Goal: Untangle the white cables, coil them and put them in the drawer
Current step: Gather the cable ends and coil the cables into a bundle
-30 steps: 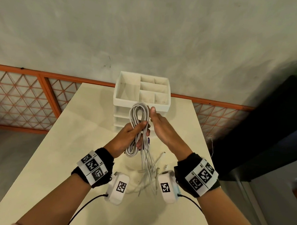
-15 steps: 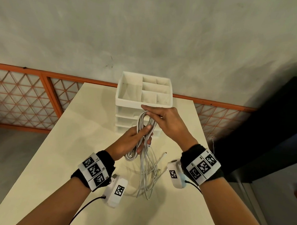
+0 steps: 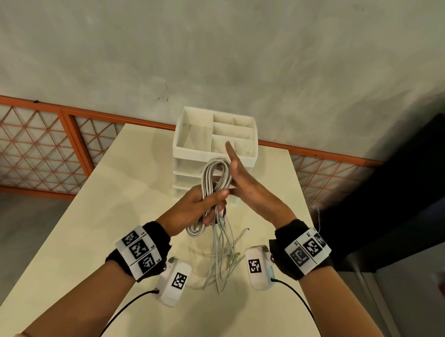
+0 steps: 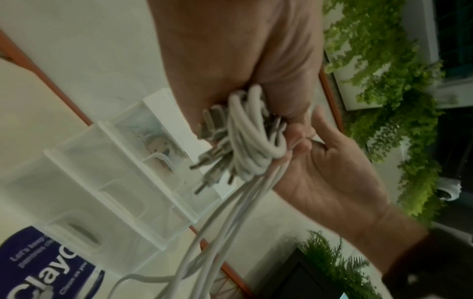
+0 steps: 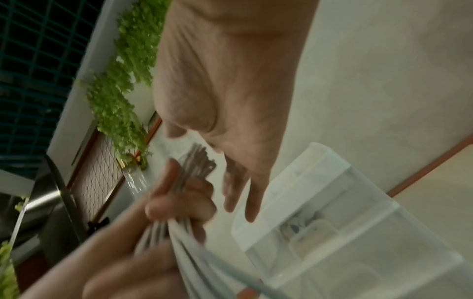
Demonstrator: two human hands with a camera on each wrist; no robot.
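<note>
Smooth plastic and matt surfaces

The white cables (image 3: 217,179) look rubbery and smooth; the drawer unit (image 3: 215,142) is translucent plastic, the table (image 3: 86,226) matt cream, the wall (image 3: 221,53) rough plaster.

Cables (image 3: 216,178) in left hand (image 3: 194,210) before drawer unit (image 3: 214,147), right hand (image 3: 251,185) apparently touching them.

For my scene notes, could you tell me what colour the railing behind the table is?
Orange: the railing frames a diamond lattice, clearest in the head view.
</note>
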